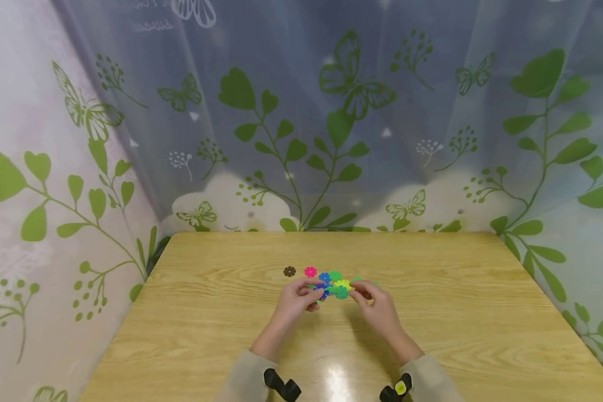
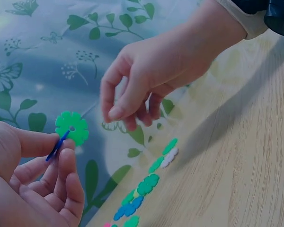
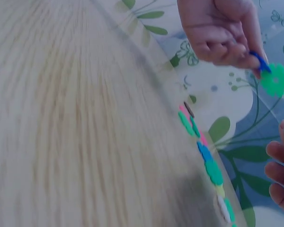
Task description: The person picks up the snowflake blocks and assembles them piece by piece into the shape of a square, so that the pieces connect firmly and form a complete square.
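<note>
My left hand [image 1: 292, 297] pinches a dark blue notched plastic disc [image 2: 57, 145] between thumb and fingers. A bright green notched disc [image 2: 72, 128] is joined to it at an angle, slot to slot, and points toward the right hand. In the right wrist view the green disc [image 3: 276, 80] stands out beyond the left fingertips. My right hand [image 1: 380, 308] hovers beside the pair with fingers loosely bent; the left wrist view shows nothing between the thumb and fingers of this right hand [image 2: 154, 71], apart from the green disc.
Several loose discs lie on the wooden table [image 1: 206, 324] behind the hands, among them a brown disc [image 1: 289, 271], a pink disc [image 1: 310, 272] and a blue disc [image 1: 324, 277]. A leaf-patterned curtain [image 1: 291, 111] rises past the table's far edge.
</note>
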A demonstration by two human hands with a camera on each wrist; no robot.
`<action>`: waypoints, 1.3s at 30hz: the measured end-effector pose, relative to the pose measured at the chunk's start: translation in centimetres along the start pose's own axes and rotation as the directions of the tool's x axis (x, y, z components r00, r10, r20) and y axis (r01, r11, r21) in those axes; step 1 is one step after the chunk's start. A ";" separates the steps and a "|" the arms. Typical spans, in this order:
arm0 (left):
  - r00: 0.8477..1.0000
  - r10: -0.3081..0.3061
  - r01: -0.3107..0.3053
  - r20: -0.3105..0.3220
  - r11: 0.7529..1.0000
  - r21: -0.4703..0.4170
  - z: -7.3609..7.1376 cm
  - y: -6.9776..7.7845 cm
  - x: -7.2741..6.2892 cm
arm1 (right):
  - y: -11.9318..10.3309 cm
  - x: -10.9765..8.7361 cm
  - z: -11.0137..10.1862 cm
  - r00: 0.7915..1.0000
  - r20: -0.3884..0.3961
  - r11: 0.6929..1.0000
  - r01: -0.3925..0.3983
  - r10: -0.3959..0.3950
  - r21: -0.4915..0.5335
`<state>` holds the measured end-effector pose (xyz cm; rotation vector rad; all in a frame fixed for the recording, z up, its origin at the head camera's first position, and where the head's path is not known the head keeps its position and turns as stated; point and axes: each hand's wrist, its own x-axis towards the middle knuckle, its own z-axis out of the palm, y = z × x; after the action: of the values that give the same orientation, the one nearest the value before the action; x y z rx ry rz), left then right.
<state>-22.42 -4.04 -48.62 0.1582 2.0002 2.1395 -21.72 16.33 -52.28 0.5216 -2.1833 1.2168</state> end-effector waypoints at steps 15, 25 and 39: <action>0.998 0.026 -0.026 -0.049 1.000 0.017 -0.8 -0.8 0.2 | 2.1 -0.1 -1.2 0.945 0.088 0.939 -0.297 0.316 -0.175; 0.998 0.032 -0.031 -0.053 0.999 0.022 -0.9 -0.9 -0.1 | 2.0 0.1 -0.4 0.859 0.158 0.809 -0.375 0.487 -0.453; 0.998 0.019 -0.018 -0.066 1.000 0.013 -1.0 -1.2 -0.2 | 2.2 0.1 0.0 0.855 0.155 0.781 -0.359 0.495 -0.511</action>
<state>-22.37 -5.01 -49.88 0.1096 2.0569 2.1714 -23.08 17.44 -53.59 -0.0289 -2.8381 0.7945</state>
